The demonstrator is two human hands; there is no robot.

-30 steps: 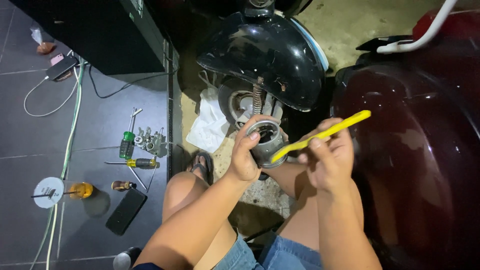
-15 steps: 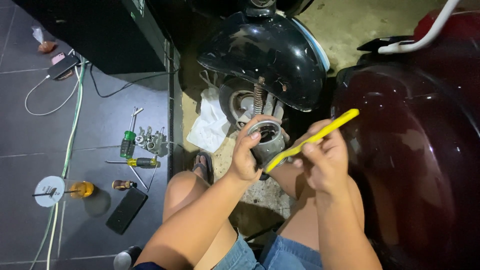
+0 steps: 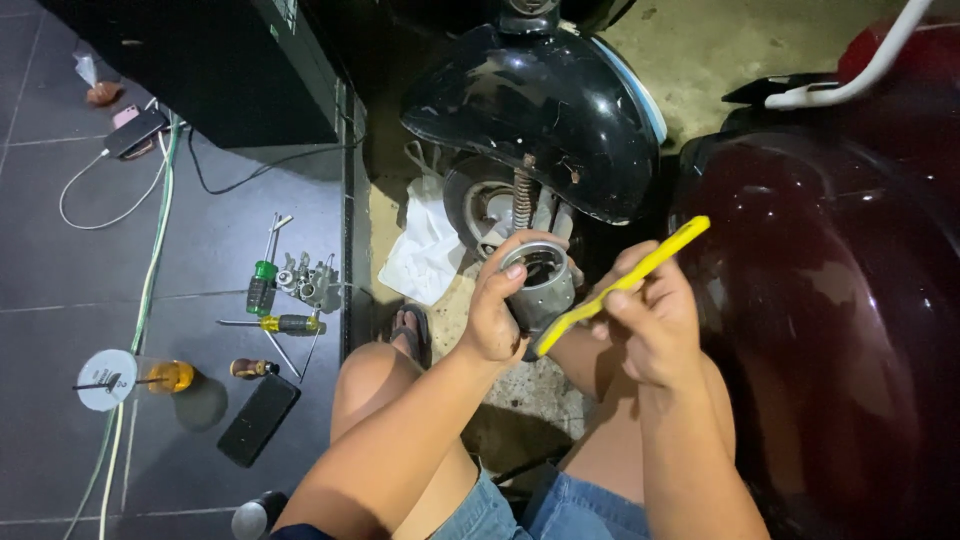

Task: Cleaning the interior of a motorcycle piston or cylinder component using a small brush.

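Hands work at frame centre: left hand [image 3: 495,315] grips a metal cup [image 3: 537,283] w/ its mouth turned up for access; right hand [image 3: 655,320] pinches a yellow brush handle [image 3: 620,285], tip at cup's side. Screwdrivers [image 3: 275,300] lie at left on floor.

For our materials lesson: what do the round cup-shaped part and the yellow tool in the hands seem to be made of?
Round cup-shaped part, in the left hand: probably cast metal, dull grey with a pale sheen on its rim.
Yellow tool, in the right hand: likely plastic, judging by its uniform bright colour and smooth matte surface.
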